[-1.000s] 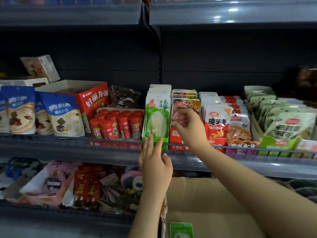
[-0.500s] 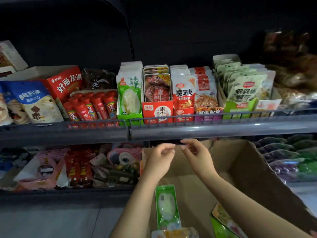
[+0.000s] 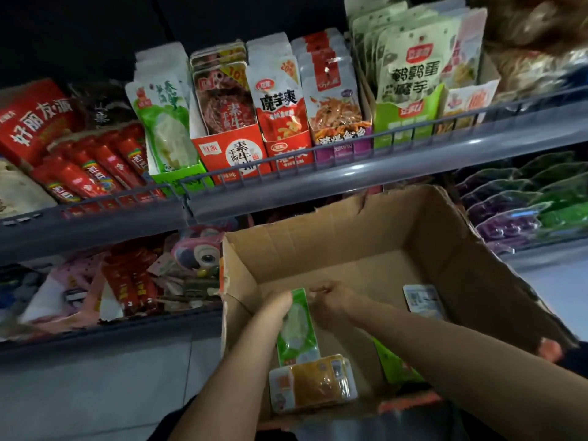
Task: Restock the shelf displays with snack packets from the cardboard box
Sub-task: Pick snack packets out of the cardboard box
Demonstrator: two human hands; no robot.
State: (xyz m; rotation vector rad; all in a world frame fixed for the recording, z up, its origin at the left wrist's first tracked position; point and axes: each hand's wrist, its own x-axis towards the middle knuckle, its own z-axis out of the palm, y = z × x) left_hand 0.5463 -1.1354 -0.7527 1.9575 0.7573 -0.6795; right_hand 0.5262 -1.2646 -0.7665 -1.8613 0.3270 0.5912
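Both our hands reach into the cardboard box (image 3: 429, 237): left hand (image 3: 280, 302) against the green packet (image 3: 297, 329), grip unclear; right hand (image 3: 331, 299) loosely curled, blurred. Our forearms hide other packets below the stocked shelf (image 3: 318, 183).

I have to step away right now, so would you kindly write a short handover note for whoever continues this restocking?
Left hand: down in the cardboard box, against the green packet; grip unclear.
Right hand: in the box beside that packet, fingers curled, holding nothing visible.
Also in the box: a yellow packet at the near end, a white packet by the right wall, and another green one under the right forearm.
Done: the upper shelf displays look well filled; matching green packets stand there.
Left: move each remaining packet to its display.
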